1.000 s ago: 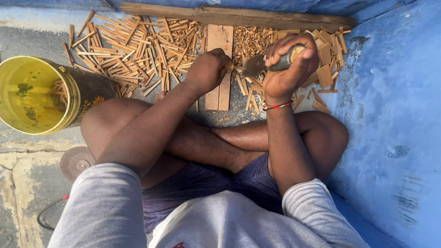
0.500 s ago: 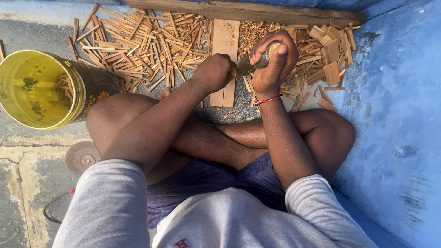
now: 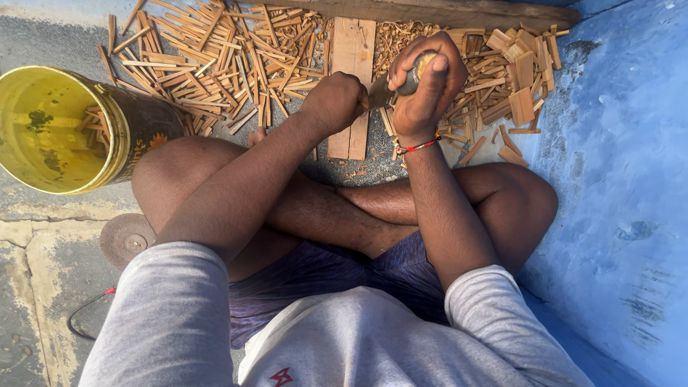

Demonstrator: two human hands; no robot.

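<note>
I sit cross-legged on the floor. My right hand is closed around the round handle of a broad-bladed knife, with a red thread bracelet on that wrist. The blade points left toward my left hand. That left hand is a closed fist over the flat wooden board lying on the ground, and whatever small piece it holds is hidden under the fingers. A pile of thin split wooden sticks lies to the left of the board.
A yellow tin can lies on its side at the left with a few sticks inside. Short wood blocks are heaped at the right beside a blue wall. A round grinding disc and a thin cable lie by my left knee.
Both hands stay together over the board. The right hand with the knife has risen slightly and shifted closer to the left fist.
</note>
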